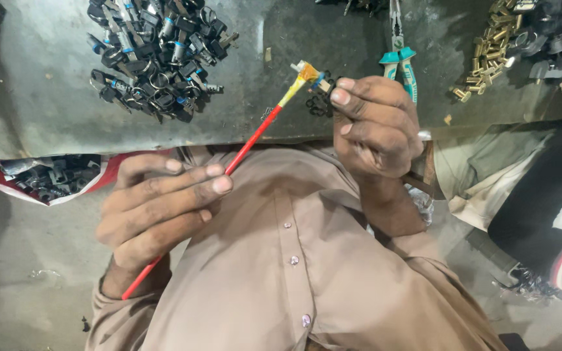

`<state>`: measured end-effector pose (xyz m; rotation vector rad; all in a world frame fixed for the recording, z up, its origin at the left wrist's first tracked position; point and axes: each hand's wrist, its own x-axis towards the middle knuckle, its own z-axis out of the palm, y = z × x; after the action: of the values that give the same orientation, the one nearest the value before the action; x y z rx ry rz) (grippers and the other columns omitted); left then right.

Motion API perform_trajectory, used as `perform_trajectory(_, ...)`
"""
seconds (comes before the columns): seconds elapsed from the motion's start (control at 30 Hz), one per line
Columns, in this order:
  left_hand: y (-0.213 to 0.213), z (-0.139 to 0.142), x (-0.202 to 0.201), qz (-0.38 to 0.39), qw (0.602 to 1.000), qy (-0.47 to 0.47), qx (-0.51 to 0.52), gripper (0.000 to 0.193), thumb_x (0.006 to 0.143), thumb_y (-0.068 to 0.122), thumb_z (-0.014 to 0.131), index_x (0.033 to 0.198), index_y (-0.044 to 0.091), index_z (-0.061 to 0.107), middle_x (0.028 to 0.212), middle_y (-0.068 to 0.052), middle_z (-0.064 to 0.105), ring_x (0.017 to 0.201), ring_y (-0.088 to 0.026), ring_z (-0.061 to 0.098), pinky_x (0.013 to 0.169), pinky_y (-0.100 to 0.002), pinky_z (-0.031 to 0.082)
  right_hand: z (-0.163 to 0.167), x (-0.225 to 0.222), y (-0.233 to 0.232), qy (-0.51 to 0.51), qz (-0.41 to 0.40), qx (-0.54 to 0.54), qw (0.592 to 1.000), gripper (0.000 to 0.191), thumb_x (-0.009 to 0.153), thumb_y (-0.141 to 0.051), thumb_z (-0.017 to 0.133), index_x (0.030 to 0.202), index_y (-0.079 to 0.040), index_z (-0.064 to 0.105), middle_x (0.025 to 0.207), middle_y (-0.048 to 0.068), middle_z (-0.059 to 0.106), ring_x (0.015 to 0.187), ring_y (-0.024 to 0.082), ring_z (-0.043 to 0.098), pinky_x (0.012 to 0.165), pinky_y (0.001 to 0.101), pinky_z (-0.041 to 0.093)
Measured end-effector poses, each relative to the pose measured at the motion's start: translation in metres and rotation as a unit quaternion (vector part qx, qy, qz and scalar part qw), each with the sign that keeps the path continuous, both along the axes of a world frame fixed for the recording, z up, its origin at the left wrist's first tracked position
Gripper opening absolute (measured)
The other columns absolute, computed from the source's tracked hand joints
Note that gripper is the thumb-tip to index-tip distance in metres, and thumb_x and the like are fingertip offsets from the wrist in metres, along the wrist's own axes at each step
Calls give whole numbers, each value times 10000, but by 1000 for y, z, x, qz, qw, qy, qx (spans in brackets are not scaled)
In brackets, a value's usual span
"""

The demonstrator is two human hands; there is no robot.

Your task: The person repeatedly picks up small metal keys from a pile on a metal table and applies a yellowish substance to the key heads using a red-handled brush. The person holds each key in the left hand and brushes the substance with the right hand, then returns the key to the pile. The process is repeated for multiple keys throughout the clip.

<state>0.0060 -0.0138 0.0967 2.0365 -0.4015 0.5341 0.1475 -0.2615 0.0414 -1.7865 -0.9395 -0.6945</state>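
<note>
My left hand [157,205] grips a long thin red rod [255,133] whose far end turns yellow, with a small yellow tip [304,70]. My right hand [375,123] pinches a small black key part [323,88] right against that tip. Both hands are raised above my lap, over a tan buttoned shirt [294,260]. The part in my right fingers is mostly hidden by them.
A grey metal worktop [47,97] carries a heap of black-headed keys [157,52], teal-handled pliers [399,62] and a pile of small brass pieces [489,52]. A bag of dark parts [50,177] lies at the left. Another person's dark sleeve [548,195] is at the right.
</note>
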Motion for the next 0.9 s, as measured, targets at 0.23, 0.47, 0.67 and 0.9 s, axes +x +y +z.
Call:
perform_trajectory(0.23,6,10,1,-46,999,0,16,43,942,106,662,919,77,640,1054,-133,762,1036,-275,762,962,-376,514,7,5,-9,-15,-4,-29,999,379,887,168,793,887,-53,485,980,101,717,947,288,738,766,434,654)
perform_trajectory(0.47,8,9,0,-58,996,-25,60,87,936,69,719,936,83,634,1083,-135,761,1038,-272,760,945,-370,521,3,7,-7,-1,15,-7,1000,377,858,165,796,876,-52,489,965,127,725,928,288,741,749,412,652)
perform_trajectory(0.67,9,14,1,-61,995,-41,71,153,927,16,723,911,100,596,1082,-118,765,1051,-255,758,914,-335,519,-8,3,-12,128,33,86,988,429,852,130,852,955,-45,474,992,138,692,947,248,729,754,367,651)
perform_trajectory(0.9,9,17,-1,-60,992,-27,104,183,899,-9,732,883,109,594,1094,-120,766,1070,-259,751,929,-342,513,-11,-8,-16,218,25,116,969,497,881,123,870,1055,-50,437,1042,146,682,964,242,742,846,339,656)
